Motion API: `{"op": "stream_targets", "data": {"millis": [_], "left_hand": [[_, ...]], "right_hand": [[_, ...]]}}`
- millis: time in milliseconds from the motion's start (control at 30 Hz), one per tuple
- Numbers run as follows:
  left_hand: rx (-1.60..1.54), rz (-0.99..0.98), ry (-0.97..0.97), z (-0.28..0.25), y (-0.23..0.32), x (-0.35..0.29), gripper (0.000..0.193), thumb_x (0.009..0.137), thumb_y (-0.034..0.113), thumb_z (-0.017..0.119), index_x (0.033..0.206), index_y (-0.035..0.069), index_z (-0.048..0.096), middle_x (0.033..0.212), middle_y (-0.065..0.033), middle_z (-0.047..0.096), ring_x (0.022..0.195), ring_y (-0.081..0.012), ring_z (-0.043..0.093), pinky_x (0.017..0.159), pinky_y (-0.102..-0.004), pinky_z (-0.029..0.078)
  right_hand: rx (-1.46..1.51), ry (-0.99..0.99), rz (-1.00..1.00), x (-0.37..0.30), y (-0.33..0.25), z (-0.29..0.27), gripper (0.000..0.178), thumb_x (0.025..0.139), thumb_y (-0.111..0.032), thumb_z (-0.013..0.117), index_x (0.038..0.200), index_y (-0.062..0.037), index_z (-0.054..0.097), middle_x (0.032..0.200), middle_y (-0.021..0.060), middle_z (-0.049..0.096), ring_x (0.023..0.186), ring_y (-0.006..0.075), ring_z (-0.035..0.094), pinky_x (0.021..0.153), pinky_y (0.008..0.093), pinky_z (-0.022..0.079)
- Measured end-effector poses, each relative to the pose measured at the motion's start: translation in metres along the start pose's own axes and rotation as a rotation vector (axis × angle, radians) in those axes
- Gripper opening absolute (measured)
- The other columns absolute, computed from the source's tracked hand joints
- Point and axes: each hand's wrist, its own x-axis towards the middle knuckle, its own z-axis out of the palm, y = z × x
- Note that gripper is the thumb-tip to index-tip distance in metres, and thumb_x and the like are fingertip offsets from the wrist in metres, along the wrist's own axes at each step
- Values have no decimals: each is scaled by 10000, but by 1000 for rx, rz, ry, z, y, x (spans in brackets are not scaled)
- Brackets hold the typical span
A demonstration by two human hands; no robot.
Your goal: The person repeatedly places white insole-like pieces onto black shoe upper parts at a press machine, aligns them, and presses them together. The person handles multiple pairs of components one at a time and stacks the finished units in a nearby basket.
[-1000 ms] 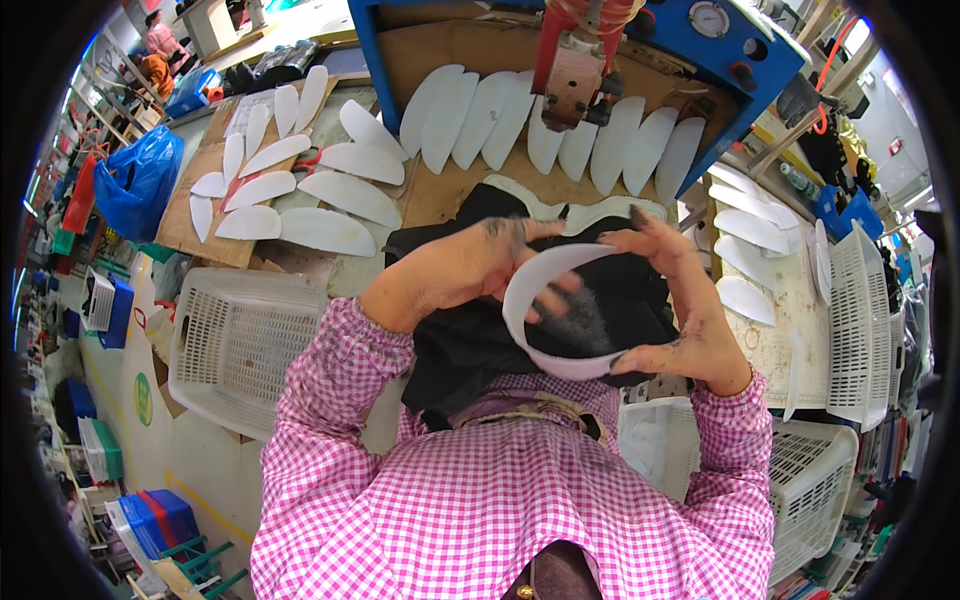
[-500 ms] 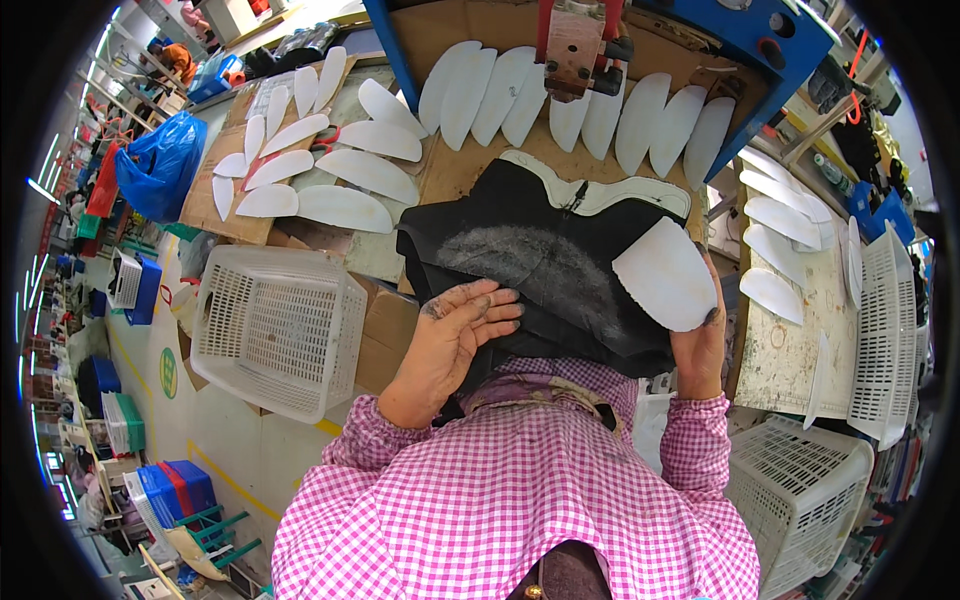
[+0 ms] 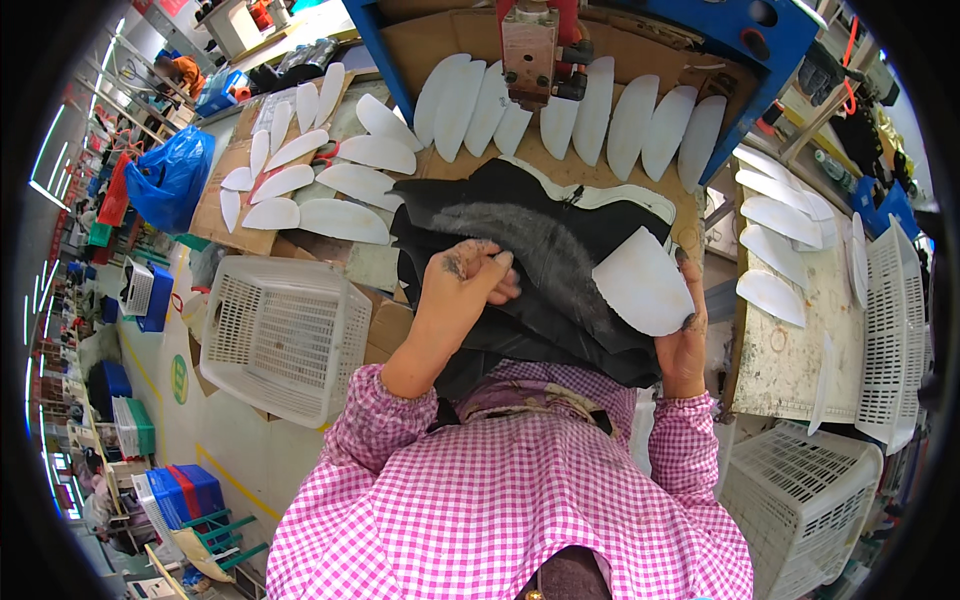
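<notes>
A black fabric piece (image 3: 560, 260) with a greyish, dusty band lies in front of me, rumpled into folds on its left side. White-trimmed edging (image 3: 620, 195) runs along its far edge. My left hand (image 3: 465, 285) is over the fabric, fingers curled and thumb pressed to them. What the fingertips pinch, if anything, is hidden. At the right side, my right hand (image 3: 685, 340) grips the edge of a white rounded pad (image 3: 642, 285), which lies over the right part of the fabric. Both hands have dark smudges.
White curved pads (image 3: 590, 110) line the back of the bench, under a machine head (image 3: 530, 55) in a blue frame (image 3: 765, 100). More pads (image 3: 345, 222) lie at the left and on a right side table (image 3: 790, 350). White plastic baskets (image 3: 215, 330) stand on both sides.
My left hand has moved up over the fabric, and its spread fingers have curled closed. The fabric is more rumpled on the left. The pad and right hand have shifted slightly left.
</notes>
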Motion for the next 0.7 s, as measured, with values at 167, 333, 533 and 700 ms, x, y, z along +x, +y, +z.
{"op": "stream_targets", "data": {"millis": [167, 333, 533, 700], "left_hand": [[-176, 137, 69, 21, 6, 21, 233, 882, 108, 625, 1024, -73, 588, 948, -100, 625, 829, -167, 609, 722, -272, 498], [-110, 57, 11, 14, 11, 53, 180, 906, 137, 603, 928, -40, 579, 888, -118, 623, 743, -192, 632, 672, -296, 534], [-50, 85, 59, 19, 2, 55, 153, 908, 118, 579, 908, -33, 555, 813, -140, 622, 627, -206, 638, 564, -299, 558], [-370, 197, -14, 17, 9, 23, 100, 906, 78, 547, 926, -20, 556, 794, -142, 620, 618, -230, 657, 560, -332, 574]], "right_hand": [[29, -24, 1, 0, 4, 3, 898, 837, -572, 609, 1458, -28, 255, 1467, 130, 335, 1350, 252, 356, 1104, 397, 324], [1, -29, -16, -1, 5, 2, 889, 853, -579, 580, 1459, -22, 244, 1472, 129, 324, 1349, 249, 356, 1106, 395, 314], [26, -47, 9, 0, 5, -2, 859, 863, -557, 576, 1462, -34, 251, 1483, 126, 323, 1355, 263, 349, 1111, 409, 305], [206, 222, 67, 0, -21, 1, 941, 808, -564, 641, 1459, -17, 236, 1430, 176, 386, 1323, 293, 395, 1082, 416, 353]]}}
